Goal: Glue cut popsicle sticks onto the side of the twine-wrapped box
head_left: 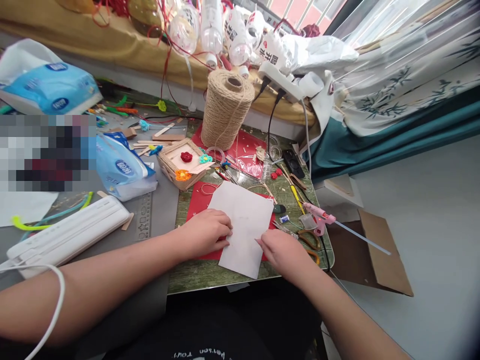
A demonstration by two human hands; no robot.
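A white sheet of paper (pixel 243 225) lies on a red mat (pixel 200 200) near the table's front edge. My left hand (pixel 206 231) rests on the sheet's left edge with its fingers curled and pressed down on it. My right hand (pixel 285 254) pinches the sheet's right edge near the lower corner. Both hands touch the paper, which lies flat.
A big spool of jute twine (pixel 226 107) stands behind. A popsicle-stick frame with crochet flowers (pixel 182 163), tissue packs (pixel 122 170), a white case (pixel 69 232), a pink glue gun (pixel 319 216), scissors (pixel 306 240), a power strip (pixel 279 82) and a cardboard box (pixel 375 255) surround the mat.
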